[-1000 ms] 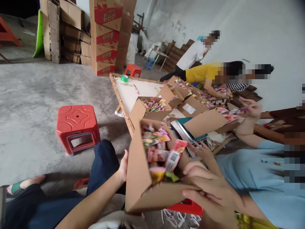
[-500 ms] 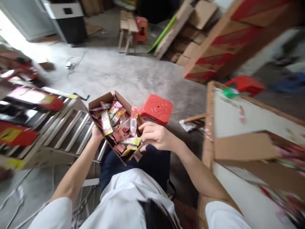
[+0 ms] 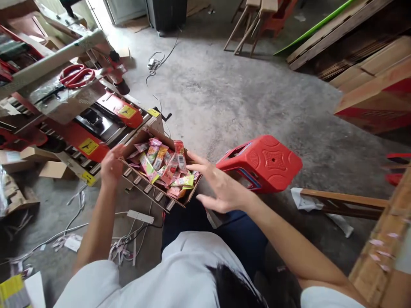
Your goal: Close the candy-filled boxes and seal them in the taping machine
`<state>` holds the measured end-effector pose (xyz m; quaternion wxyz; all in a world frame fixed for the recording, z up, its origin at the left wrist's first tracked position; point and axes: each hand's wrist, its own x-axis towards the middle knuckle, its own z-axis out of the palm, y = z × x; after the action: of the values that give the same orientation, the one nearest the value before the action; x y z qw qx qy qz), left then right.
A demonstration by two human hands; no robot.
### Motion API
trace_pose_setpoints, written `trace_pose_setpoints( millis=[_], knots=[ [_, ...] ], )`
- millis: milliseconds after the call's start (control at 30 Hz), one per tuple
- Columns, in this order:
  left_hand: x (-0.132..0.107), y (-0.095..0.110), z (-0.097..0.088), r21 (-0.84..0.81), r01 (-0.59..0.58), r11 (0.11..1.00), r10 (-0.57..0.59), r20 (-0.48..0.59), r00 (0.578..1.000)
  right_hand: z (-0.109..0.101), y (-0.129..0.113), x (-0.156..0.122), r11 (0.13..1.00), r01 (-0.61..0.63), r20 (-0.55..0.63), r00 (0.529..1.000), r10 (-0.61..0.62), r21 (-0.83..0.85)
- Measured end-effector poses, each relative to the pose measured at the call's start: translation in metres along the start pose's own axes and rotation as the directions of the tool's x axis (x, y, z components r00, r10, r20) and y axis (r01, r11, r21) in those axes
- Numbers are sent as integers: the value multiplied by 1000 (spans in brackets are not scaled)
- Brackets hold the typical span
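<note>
An open cardboard box (image 3: pixel 164 139) full of small wrapped snack packets (image 3: pixel 169 172) in pink, red, yellow and green sits, slightly turned, at the end of the roller conveyor (image 3: pixel 145 186). My left hand (image 3: pixel 112 166) is against the box's left corner, fingers loosely bent rather than wrapped round it. On the opposite side, my right hand (image 3: pixel 221 185) lies along the right wall with fingers spread and thumb apart. Its fingertips are at the rim; whether they press on the cardboard I cannot tell.
Right of the box stands a red plastic stool (image 3: pixel 272 164). A machine with red guards (image 3: pixel 128 112) and red scissors (image 3: pixel 77 76) on top fills the left. A power strip (image 3: pixel 140 216) and cables lie on the floor. At right is a wooden table edge (image 3: pixel 375 256).
The box has gone from being held in my hands to resting on the conveyor's end. My left hand has shifted from beneath it to its side; my right fingers have spread. The view has turned left.
</note>
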<state>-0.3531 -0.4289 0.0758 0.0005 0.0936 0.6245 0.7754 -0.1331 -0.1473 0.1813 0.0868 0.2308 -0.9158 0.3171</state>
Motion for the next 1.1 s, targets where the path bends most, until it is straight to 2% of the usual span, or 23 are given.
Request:
trace_pose_setpoints(
  millis=[67,133,233,300,400,433,500,567,633,700,767,833,900,933,1000,1100],
  knots=[
    [2,21,3,-37,-93,995,96,96,991,19,-11,14,994,-87,-63,995,83,-64],
    [1,37,9,-11,-143,990,142,206,968,47,-9,37,964,-205,-88,977,192,-167],
    [-3,56,16,137,-230,964,169,355,920,90,7,72,916,-313,-1,946,323,-252],
    [-6,65,19,299,-300,906,134,471,872,111,14,85,907,-317,80,933,351,-278],
    [-7,72,30,507,-457,731,79,602,794,128,17,88,897,-321,115,922,369,-304],
    [-6,72,35,545,-499,674,68,627,776,130,17,86,896,-324,114,921,372,-305],
    [-2,65,48,600,-523,605,37,635,772,130,19,82,906,-305,113,930,350,-292],
    [2,54,60,652,-483,584,6,592,806,129,26,79,925,-280,118,941,318,-258],
    [6,40,70,715,-440,544,43,500,865,126,37,78,937,-300,122,938,323,-178],
    [8,27,75,780,-426,459,136,412,901,121,49,78,951,-307,120,944,307,-15],
    [9,16,76,831,-414,372,218,356,909,113,56,77,943,-243,69,970,233,227],
    [9,10,75,862,-388,327,262,312,914,103,56,73,873,-148,-56,979,195,465],
    [9,8,75,888,-352,296,277,273,921,94,49,65,794,-98,-194,945,263,600],
    [9,8,75,896,-348,276,274,274,922,91,43,60,783,-97,-251,917,311,615],
    [8,12,77,892,-391,226,247,336,909,89,33,50,826,-155,-329,865,378,542],
    [8,20,78,826,-535,176,204,501,841,95,24,40,898,-322,-344,842,417,299]
  ],
)
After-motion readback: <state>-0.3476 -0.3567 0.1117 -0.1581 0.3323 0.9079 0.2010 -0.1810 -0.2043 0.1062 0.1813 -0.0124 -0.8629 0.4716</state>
